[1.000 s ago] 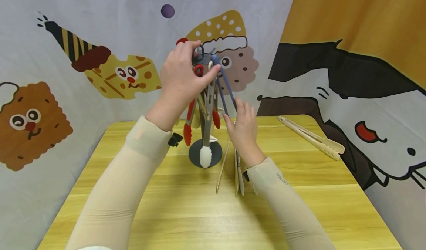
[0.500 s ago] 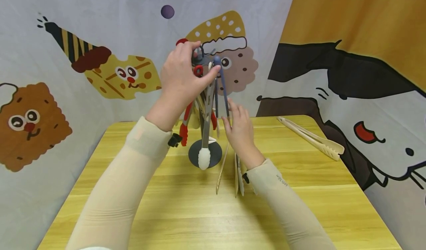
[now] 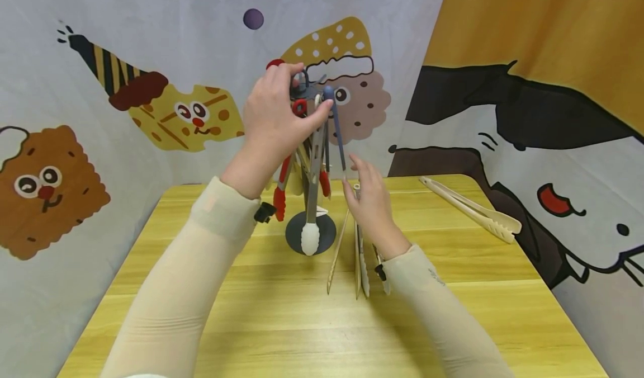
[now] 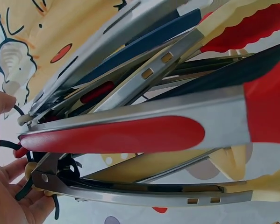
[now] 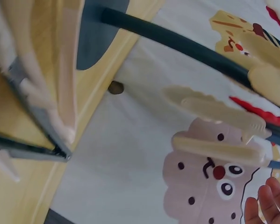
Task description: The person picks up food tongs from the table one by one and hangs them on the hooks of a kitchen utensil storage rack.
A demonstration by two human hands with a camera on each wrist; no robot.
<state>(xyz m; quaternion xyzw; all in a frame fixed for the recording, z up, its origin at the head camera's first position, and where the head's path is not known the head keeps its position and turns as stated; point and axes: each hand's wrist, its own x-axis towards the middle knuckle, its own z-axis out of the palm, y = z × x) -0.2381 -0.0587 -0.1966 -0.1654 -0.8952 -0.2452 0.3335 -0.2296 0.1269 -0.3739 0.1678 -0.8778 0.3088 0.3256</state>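
In the head view my left hand (image 3: 274,104) grips the top of a dark hanging stand (image 3: 295,235), thumb to the right. Several kitchen tongs hang from it: metal tongs with a white tip (image 3: 310,238) in front, red-tipped tongs (image 3: 279,202) behind on the left, and blue-handled tongs (image 3: 338,135) on the right. Red-handled tongs (image 4: 116,135) lie across the left wrist view, near the fingers at the hooks. My right hand (image 3: 371,202) is just right of the blue tongs, fingers extended and holding nothing. Pale tong tips (image 5: 219,147) show beside its fingers in the right wrist view.
More tongs (image 3: 363,266) stand or lie on the wooden table (image 3: 241,322) beneath and beside my right hand. A pair of beige tongs (image 3: 468,204) lies at the table's back right. A cartoon-printed cloth (image 3: 191,26) hangs behind.
My right hand has come away from the blue tongs, shifting slightly right and down. The blue tongs now hang more upright, nearer the stand. The left hand has stayed at the top.
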